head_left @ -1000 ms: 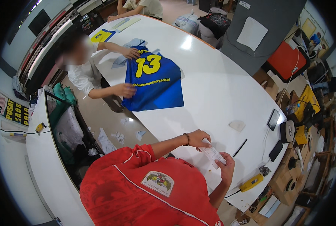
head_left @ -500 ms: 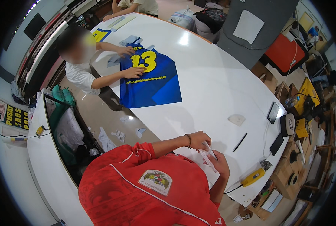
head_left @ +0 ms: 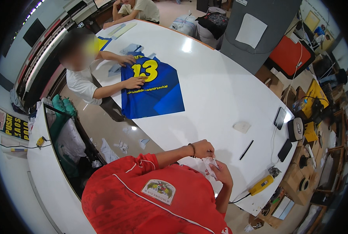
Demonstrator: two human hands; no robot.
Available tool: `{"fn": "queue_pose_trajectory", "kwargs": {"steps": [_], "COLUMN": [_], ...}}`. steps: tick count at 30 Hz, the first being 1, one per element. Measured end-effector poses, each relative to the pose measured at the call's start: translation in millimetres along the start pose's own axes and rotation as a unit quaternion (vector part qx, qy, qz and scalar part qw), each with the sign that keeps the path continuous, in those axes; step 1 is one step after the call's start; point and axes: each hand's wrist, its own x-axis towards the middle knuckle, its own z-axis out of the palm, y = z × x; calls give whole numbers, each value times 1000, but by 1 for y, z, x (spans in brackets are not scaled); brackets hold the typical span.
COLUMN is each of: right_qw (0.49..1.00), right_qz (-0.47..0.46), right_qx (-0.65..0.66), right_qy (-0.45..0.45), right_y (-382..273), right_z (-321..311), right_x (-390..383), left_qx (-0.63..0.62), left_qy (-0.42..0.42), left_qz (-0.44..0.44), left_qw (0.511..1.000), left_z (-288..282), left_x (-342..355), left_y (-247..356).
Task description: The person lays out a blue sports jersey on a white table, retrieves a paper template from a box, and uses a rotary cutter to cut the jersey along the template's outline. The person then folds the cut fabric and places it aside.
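My left hand (head_left: 203, 149), with a dark bracelet at its wrist, is closed in a pinch near the top of a small, thin white piece with pinkish marks (head_left: 210, 163). My right hand (head_left: 222, 172) grips that piece from the other side, close to my red shirt. Whether it is paper, film or cloth I cannot tell. What the left fingertips pinch is too small to make out. Right of my hands on the white table (head_left: 209, 101) lie a black pen (head_left: 246, 150) and a pale, fan-shaped flat piece (head_left: 241, 126).
Across the table a co-worker's hands (head_left: 134, 82) rest on a blue jersey panel with yellow print (head_left: 154, 99). A yellow corded tool (head_left: 261, 185), phones (head_left: 284, 150) and a dark case (head_left: 295, 129) lie along the right edge. Scraps (head_left: 108, 151) litter the floor at left.
My hands have shifted slightly, and the white piece now looks more bunched up between them. The whole view has moved a little. The co-worker's hands stay on the jersey panel.
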Motion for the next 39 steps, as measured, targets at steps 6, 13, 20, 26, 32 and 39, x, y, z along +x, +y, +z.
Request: {"fn": "queue_pose_trajectory", "kwargs": {"steps": [6, 13, 20, 26, 32, 39], "right_qw": [997, 982, 984, 989, 997, 994], "right_qz": [-41, -115, -108, -64, -41, -9], "right_qx": [-59, -88, -24, -81, -5, -61], "right_qy": [7, 122, 139, 109, 69, 91], "right_y": [21, 25, 8, 42, 50, 82], "right_z": [-4, 7, 17, 6, 6, -13], "right_x": [17, 30, 25, 15, 9, 5], "left_qx": [77, 127, 174, 194, 184, 120], "left_qy": [-14, 0, 52, 131, 141, 158], "left_qz": [34, 18, 12, -24, -29, -56], "left_qw": [996, 992, 983, 972, 972, 979], "left_z": [15, 16, 15, -14, -23, -44], "left_x": [10, 8, -3, -10, -16, -15], "left_y": [-19, -8, -14, -42, -35, -70]}}
